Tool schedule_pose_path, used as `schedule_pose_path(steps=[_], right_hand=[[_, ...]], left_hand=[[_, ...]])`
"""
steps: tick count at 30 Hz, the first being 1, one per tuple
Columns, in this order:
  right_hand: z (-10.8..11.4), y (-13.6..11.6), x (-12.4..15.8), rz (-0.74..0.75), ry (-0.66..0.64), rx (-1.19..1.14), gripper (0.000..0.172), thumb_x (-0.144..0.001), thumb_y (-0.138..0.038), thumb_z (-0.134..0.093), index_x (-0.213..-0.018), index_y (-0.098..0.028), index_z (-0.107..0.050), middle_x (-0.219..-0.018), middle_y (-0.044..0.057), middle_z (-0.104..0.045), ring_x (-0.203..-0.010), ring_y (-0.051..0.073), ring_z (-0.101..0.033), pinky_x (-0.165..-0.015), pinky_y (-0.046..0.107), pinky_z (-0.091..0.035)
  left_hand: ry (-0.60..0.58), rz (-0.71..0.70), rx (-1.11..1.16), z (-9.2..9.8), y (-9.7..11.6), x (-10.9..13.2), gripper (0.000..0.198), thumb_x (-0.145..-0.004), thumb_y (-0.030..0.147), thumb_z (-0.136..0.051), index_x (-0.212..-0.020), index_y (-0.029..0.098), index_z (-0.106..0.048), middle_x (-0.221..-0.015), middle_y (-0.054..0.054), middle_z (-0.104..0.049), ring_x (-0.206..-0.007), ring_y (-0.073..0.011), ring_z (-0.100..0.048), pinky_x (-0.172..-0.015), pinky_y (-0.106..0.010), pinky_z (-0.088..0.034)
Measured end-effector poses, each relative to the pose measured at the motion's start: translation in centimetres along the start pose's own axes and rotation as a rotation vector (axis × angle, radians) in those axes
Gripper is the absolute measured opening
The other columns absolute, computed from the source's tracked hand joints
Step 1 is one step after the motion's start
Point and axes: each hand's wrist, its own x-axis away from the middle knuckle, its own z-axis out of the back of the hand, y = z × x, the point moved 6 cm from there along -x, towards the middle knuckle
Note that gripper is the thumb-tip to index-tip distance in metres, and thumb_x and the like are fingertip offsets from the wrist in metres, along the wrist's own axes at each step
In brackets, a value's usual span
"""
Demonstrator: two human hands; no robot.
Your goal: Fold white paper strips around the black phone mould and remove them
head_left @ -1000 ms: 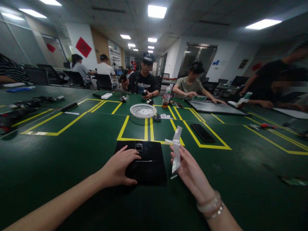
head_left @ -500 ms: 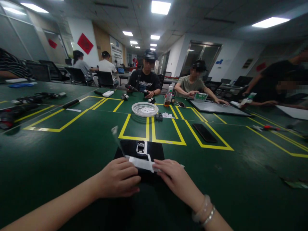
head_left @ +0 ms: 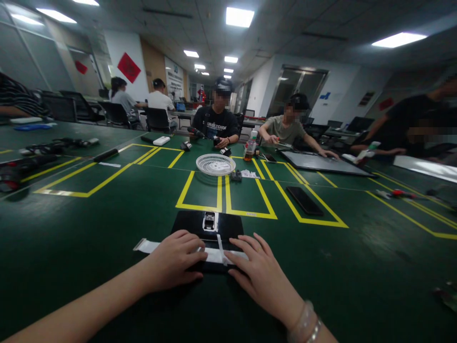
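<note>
A black flat pad (head_left: pixel 228 225) lies on the green table in front of me, with a small metal-framed part (head_left: pixel 209 221) at its far edge. A long clear-white plastic strip (head_left: pixel 146 246) lies flat across the pad's near side, its left end sticking out onto the table. My left hand (head_left: pixel 173 260) rests palm down on the strip, fingers lightly curled. My right hand (head_left: pixel 259 274) lies flat beside it with fingers spread, fingertips on the strip's right end. A bracelet shows on my right wrist.
Yellow tape rectangles mark the green table (head_left: pixel 357 267). A white round basket (head_left: pixel 215 165) stands further off, a black phone (head_left: pixel 304 200) to the right. Across the table sit several people, with a bottle (head_left: pixel 250 147) and a large dark panel (head_left: pixel 321 163). Tools lie at far left (head_left: pixel 21 164).
A second ago my right hand held the strip upright above the table. It then came down onto the pad, and now the strip lies flat under both hands.
</note>
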Motion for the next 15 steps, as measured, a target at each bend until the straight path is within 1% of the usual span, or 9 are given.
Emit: schedule_pose_path(steps=[2, 4, 7, 11, 13, 15], right_hand=[[0.1, 0.0, 0.0, -0.002, 0.019, -0.004, 0.032, -0.095, -0.036, -0.057, -0.125, -0.039, -0.064, -0.137, 0.001, -0.060, -0.132, 0.026, -0.048, -0.114, 0.058, -0.030], [0.1, -0.1, -0.1, -0.001, 0.011, -0.005, 0.026, -0.093, -0.038, -0.060, -0.117, -0.039, -0.069, -0.136, 0.002, -0.061, -0.133, 0.027, -0.047, -0.114, 0.059, -0.031], [0.1, -0.4, -0.1, 0.006, 0.006, -0.001, 0.022, -0.090, -0.035, -0.063, -0.111, -0.036, -0.072, -0.134, 0.003, -0.063, -0.134, 0.030, -0.047, -0.113, 0.060, -0.031], [0.3, -0.7, -0.2, 0.022, 0.030, 0.001, 0.022, -0.090, -0.032, -0.063, -0.110, -0.034, -0.072, -0.134, 0.003, -0.063, -0.133, 0.030, -0.048, -0.113, 0.060, -0.030], [0.6, -0.7, -0.2, 0.029, 0.064, -0.005, 0.025, -0.090, -0.031, -0.063, -0.114, -0.034, -0.070, -0.135, 0.004, -0.062, -0.132, 0.030, -0.049, -0.113, 0.060, -0.031], [1.0, -0.5, -0.1, 0.029, 0.115, -0.003, 0.030, -0.091, -0.029, -0.061, -0.120, -0.033, -0.066, -0.135, 0.005, -0.062, -0.129, 0.029, -0.051, -0.112, 0.059, -0.033]], left_hand=[[0.018, 0.037, 0.024, 0.0, -0.2, -0.1, 0.053, -0.082, 0.042, -0.078, -0.128, 0.024, -0.058, -0.135, -0.008, -0.055, -0.121, -0.0301, -0.053, -0.107, -0.048, -0.039], [0.022, 0.068, 0.051, -0.2, -0.4, -0.3, 0.068, -0.081, 0.050, -0.076, -0.138, 0.022, -0.052, -0.144, -0.010, -0.048, -0.131, -0.0311, -0.046, -0.115, -0.049, -0.029], [-0.016, 0.092, 0.081, -0.6, -0.9, -0.7, 0.084, -0.081, 0.056, -0.074, -0.148, 0.019, -0.040, -0.149, -0.012, -0.042, -0.138, -0.0315, -0.039, -0.120, -0.050, -0.020], [-0.072, 0.127, 0.095, -0.6, -1.6, -1.1, 0.091, -0.081, 0.056, -0.074, -0.152, 0.016, -0.033, -0.152, -0.015, -0.036, -0.141, -0.0329, -0.033, -0.119, -0.053, -0.018], [-0.096, 0.137, 0.107, -0.4, -1.8, -1.3, 0.094, -0.080, 0.055, -0.075, -0.153, 0.016, -0.031, -0.152, -0.016, -0.036, -0.141, -0.0329, -0.033, -0.120, -0.054, -0.017], [-0.103, 0.146, 0.130, -0.4, -2.0, -1.5, 0.094, -0.077, 0.053, -0.078, -0.152, 0.016, -0.033, -0.151, -0.016, -0.039, -0.140, -0.0329, -0.035, -0.120, -0.054, -0.017]])
